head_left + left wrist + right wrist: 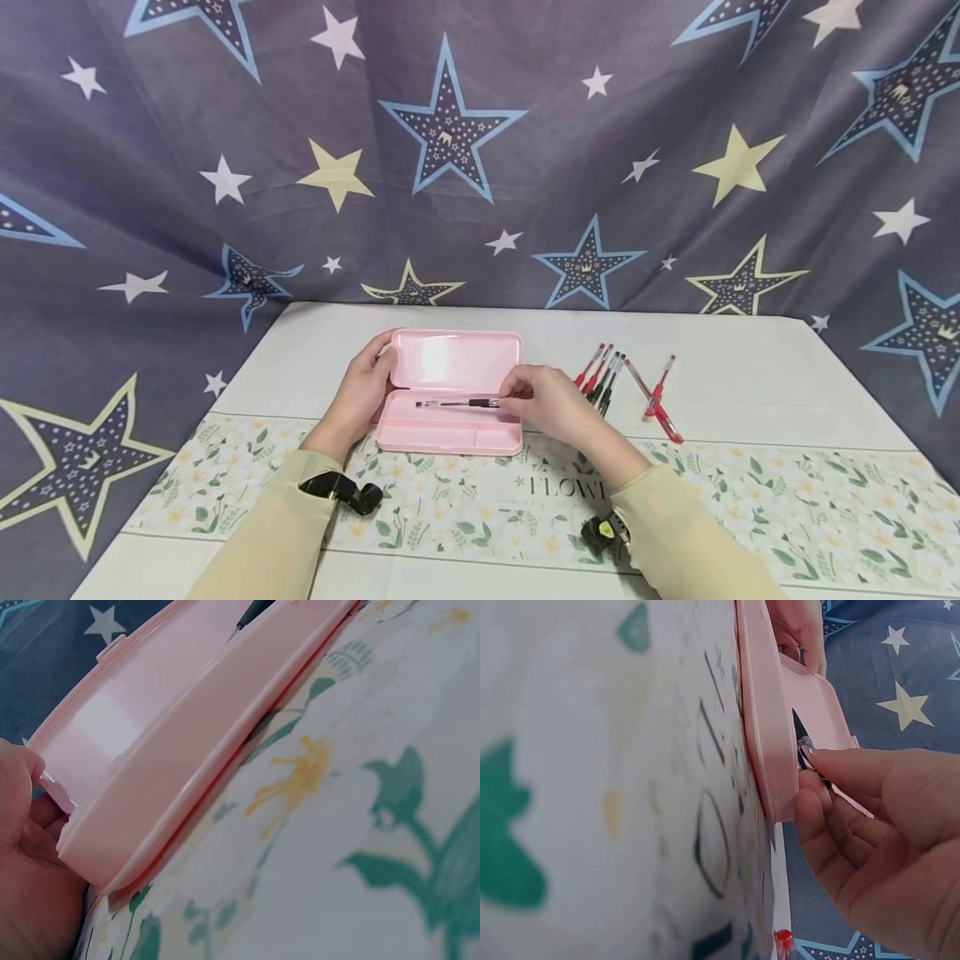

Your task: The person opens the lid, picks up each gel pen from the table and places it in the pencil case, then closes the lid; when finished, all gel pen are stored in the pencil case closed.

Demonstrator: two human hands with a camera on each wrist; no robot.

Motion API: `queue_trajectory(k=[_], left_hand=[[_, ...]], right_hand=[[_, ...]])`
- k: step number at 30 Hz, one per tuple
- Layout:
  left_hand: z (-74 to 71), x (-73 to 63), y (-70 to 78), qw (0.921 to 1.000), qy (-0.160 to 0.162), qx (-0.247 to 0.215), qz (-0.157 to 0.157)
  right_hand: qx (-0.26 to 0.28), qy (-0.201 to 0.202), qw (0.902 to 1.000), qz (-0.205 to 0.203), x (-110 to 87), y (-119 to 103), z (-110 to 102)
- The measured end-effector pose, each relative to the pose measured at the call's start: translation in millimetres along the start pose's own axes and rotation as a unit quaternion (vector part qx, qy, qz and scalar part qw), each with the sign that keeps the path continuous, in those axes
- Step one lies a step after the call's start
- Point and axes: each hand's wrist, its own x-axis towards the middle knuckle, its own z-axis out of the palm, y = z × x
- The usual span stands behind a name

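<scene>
A pink pencil case [427,437] lies with its lid [457,360] raised on the table. My left hand [363,392] grips the lid's left edge, the thumb on its inner side; the left wrist view shows the same hand [37,847] at the case's end. Between thumb and fingertips my right hand [551,402] pinches a black pen [457,404], level over the long back compartment. In the right wrist view the pen [804,742] slants past the case wall, its end between the fingers. Two smaller front compartments hold nothing visible.
Several red and black pens [600,379] lie side by side right of the case, partly behind my right hand. Farther right, red pens [657,400] lie crossed. A floral strip [480,517] runs across the white table, and a star-patterned curtain [480,233] hangs behind it.
</scene>
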Motion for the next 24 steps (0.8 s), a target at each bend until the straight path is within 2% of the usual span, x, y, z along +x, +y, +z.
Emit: queue_trajectory(k=[12,24], left_hand=[[0.0,-0.8,0.8,1.0000,-0.002,-0.002,-0.001],[0.1,-1.4,0.6,1.0000,-0.002,0.000,0.002]], right_hand=[[0.001,-0.012,0.9999,-0.004,-0.4,-2.5,0.0],[-0.017,-0.004,0.9994,0.029,1.7,-2.7,0.4]])
